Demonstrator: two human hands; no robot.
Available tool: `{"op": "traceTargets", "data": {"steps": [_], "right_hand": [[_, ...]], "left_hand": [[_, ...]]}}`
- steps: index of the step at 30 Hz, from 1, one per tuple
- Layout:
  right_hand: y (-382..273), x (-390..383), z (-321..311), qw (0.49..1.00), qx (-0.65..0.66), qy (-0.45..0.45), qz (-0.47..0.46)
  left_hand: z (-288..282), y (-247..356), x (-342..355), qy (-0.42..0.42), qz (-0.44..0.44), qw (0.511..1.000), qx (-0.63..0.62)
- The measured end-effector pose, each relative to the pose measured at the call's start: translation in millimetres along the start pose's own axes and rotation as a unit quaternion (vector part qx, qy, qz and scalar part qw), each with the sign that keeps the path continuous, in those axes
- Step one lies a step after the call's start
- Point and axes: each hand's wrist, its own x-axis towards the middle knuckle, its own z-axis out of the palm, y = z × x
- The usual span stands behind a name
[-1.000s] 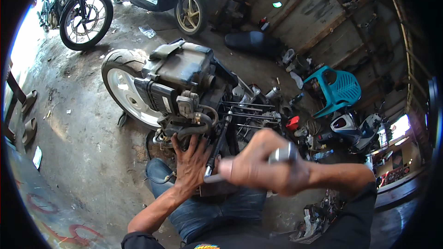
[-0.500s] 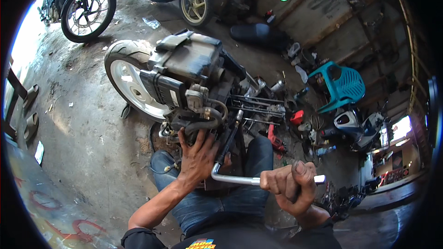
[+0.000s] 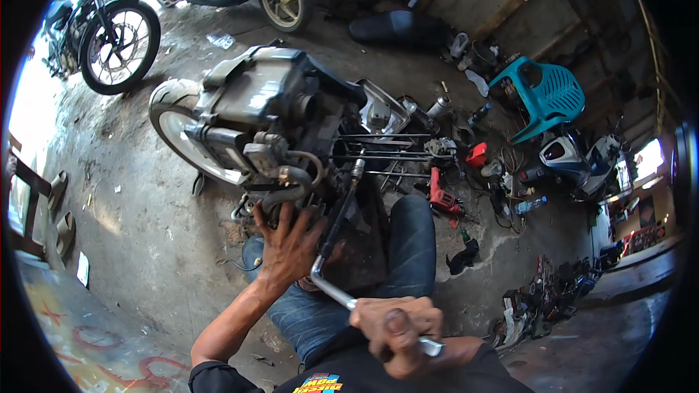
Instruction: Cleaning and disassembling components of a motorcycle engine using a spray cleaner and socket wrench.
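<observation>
In front of my knees stands a scooter engine (image 3: pixel 320 120) with its rear wheel (image 3: pixel 191 135) and a dusty black air-filter box (image 3: pixel 255 91) on top. My right hand (image 3: pixel 400 327) is closed round the handle of a bent silver socket wrench (image 3: pixel 333 290). Its dark extension bar (image 3: pixel 338 222) runs up to a socket at the engine's right side, where the socket's far end is hard to make out. My left hand (image 3: pixel 291 247) rests against the near side of the engine, fingers spread, below a black rubber hose (image 3: pixel 287 191), beside the wrench's bend.
Right of the engine lie a red power drill (image 3: pixel 443 195), metal rods and loose parts on the floor. Farther right are a teal plastic chair (image 3: pixel 542 98) and scooter body panels (image 3: pixel 575 156). A black seat (image 3: pixel 400 28) lies behind; two motorbikes stand at the far left.
My right hand has swung the wrench handle leftward and nearer to my body. My left hand stays at the engine's near side. The whole view has shifted slightly.
</observation>
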Motion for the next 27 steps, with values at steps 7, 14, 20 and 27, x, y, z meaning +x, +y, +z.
{"op": "traceTargets", "data": {"steps": [7,14,20,27], "right_hand": [[54,-13,0,0.969,0.164,-0.010,-0.185],[28,-6,16,0.989,0.003,-0.018,-0.145],[20,12,1,0.977,0.050,-0.188,-0.089],[44,-22,-10,0.985,0.019,-0.046,-0.165]], "left_hand": [[-4,3,5,-0.026,0.003,1.000,-0.002],[-1,-3,1,-0.011,0.009,1.000,0.026],[-1,0,0,-0.034,-0.002,0.998,0.053],[0,5,0,-0.046,-0.016,0.998,0.045]]}}
